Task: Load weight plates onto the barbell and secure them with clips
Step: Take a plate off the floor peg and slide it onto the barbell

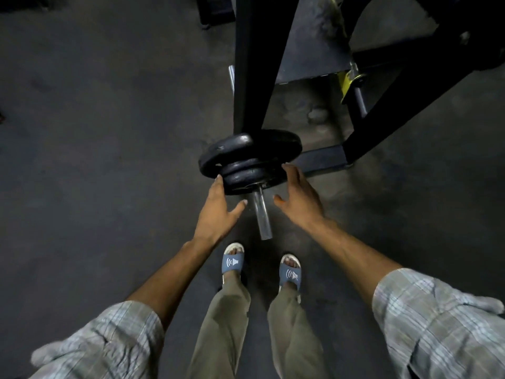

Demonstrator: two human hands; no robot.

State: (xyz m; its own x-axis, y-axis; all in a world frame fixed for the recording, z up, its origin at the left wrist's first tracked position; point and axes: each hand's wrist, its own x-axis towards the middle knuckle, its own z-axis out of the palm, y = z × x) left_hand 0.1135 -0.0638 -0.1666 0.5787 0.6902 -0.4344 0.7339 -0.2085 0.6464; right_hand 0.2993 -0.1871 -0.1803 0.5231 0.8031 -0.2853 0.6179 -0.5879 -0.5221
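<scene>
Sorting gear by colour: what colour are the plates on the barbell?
Black, seen in the head view: weight plates.

- The weight plates [250,160] look like black cast metal, with a slightly rough skin and a dull shine on the rims.
- The barbell sleeve [261,214] is bare grey metal, smooth, with a soft gloss.
- The rack frame [254,64] is metal painted black, matt.
- The floor [95,132] is dark, matt and worn.
- The shirt sleeves [431,324] are thin checked cloth; the trousers [224,324] are plain olive cloth.
</scene>
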